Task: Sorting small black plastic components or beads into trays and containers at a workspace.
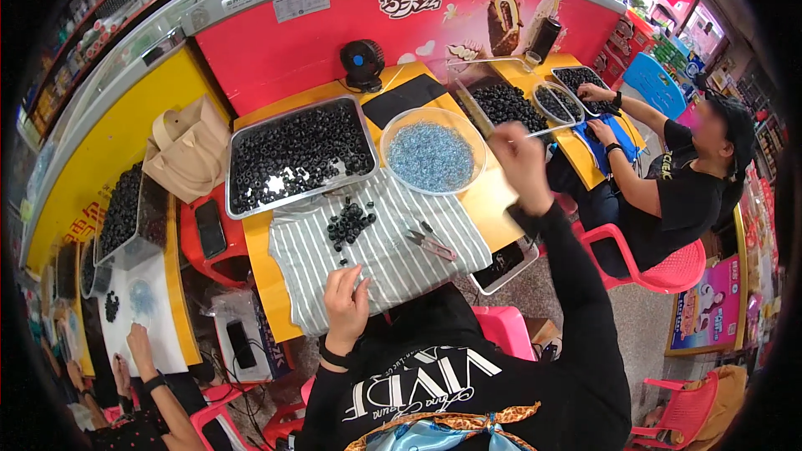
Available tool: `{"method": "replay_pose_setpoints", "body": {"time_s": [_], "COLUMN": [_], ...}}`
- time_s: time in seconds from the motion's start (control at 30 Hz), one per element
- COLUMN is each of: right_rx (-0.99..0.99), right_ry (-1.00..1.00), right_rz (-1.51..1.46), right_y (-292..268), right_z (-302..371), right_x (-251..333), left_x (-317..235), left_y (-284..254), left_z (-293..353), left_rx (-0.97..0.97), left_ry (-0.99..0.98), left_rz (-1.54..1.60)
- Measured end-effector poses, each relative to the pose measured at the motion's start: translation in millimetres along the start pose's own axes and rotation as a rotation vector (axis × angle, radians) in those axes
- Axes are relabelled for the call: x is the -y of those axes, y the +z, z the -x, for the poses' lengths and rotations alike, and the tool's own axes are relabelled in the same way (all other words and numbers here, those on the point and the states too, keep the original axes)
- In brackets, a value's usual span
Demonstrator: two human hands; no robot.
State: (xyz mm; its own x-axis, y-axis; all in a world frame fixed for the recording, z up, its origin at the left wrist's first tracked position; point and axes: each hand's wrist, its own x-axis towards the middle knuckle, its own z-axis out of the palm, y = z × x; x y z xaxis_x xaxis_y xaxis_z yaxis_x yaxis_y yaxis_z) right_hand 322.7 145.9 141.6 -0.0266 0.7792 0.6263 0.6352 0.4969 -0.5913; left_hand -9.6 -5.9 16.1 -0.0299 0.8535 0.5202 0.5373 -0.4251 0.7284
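Note:
A grey-and-white striped cloth [388,280] covers the near part of the yellow table. My left hand [346,305] is at its front edge, fingers curled together; what they pinch, if anything, is too small to make out. One small black part shows just beyond those fingertips. My right hand [522,165] is raised to the right of a round clear tub [480,169] of tiny bluish pieces, slightly blurred, its fingers bent together around something I cannot make out. Small black ring-like parts [349,224] lie in a loose pile on the cloth. Thread snips [433,244] rest right of them.
A large clear tray [302,200] of black parts stands behind the cloth. A small black fan [362,65] and a dark mat [405,100] are farther back. At right, a co-worker [668,150] handles similar trays; at left, another person's hand [140,347] works over white sheeting.

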Motion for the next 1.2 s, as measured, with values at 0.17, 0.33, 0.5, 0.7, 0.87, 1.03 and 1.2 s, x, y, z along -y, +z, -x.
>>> {"method": "replay_pose_setpoints", "body": {"time_s": [0.17, 0.33, 0.5, 0.7, 0.87, 1.03, 1.2], "right_rx": [-0.009, 0.455, 0.992, 0.832, 0.79, 0.773, 0.767], "right_ry": [-0.027, 0.167, -0.257, -0.371, -0.415, -0.349, -0.264], "right_rz": [0.354, -0.043, -0.1, 0.126, 0.252, 0.135, 0.083], "right_y": [-28.3, 34.7, 87.5, 157.3, 183.9, 177.5, 172.3], "right_z": [-31.3, 35.9, 49.8, 52.9, 63.0, 66.8, 67.0], "right_x": [-60.0, -0.3, 82.8, 105.7, 95.0, 92.2, 97.4], "left_x": [4.9, 2.1, 7.2, 6.8, 10.4, 11.7, 11.6], "left_y": [3.9, 2.5, -0.5, -3.7, -1.7, -3.2, -1.1], "left_z": [-2.2, -8.5, -3.6, -4.3, -5.0, -5.5, -4.5], "left_rx": [-0.041, -0.074, -0.093, -0.013, -0.091, -0.096, -0.066], "left_ry": [0.025, 0.026, -0.008, -0.105, -0.102, -0.12, -0.153], "left_rz": [0.013, 0.041, 0.129, 0.199, 0.269, 0.274, 0.275]}}
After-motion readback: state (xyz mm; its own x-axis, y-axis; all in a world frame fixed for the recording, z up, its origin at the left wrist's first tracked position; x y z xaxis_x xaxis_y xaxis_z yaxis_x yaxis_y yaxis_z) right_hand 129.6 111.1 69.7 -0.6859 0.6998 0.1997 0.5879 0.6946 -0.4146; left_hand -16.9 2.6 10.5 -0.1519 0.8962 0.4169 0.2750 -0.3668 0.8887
